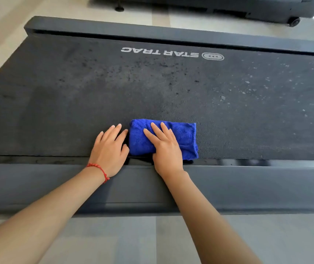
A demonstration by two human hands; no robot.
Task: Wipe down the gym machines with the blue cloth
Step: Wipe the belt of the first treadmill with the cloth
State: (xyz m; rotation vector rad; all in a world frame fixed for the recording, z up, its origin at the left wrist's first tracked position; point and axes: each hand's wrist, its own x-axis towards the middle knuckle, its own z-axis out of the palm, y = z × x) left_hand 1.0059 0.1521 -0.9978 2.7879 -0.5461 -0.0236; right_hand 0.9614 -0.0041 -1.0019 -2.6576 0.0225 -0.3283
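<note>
Right hand (164,147) lies flat on blue cloth (183,138), fingers straight, pressing it down. Cloth folded, long axis left-right, at near edge of treadmill belt (171,88). Left hand (110,149) flat on belt just beside cloth, holds nothing. Belt rough, dark, speckled — dusty part lies ahead and right. Cloth soft, fluffy.

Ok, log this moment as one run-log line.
step: wiping treadmill belt | right hand: flat on blue cloth | left hand: flat on belt beside cloth | remaining: specks on belt's right part
</note>
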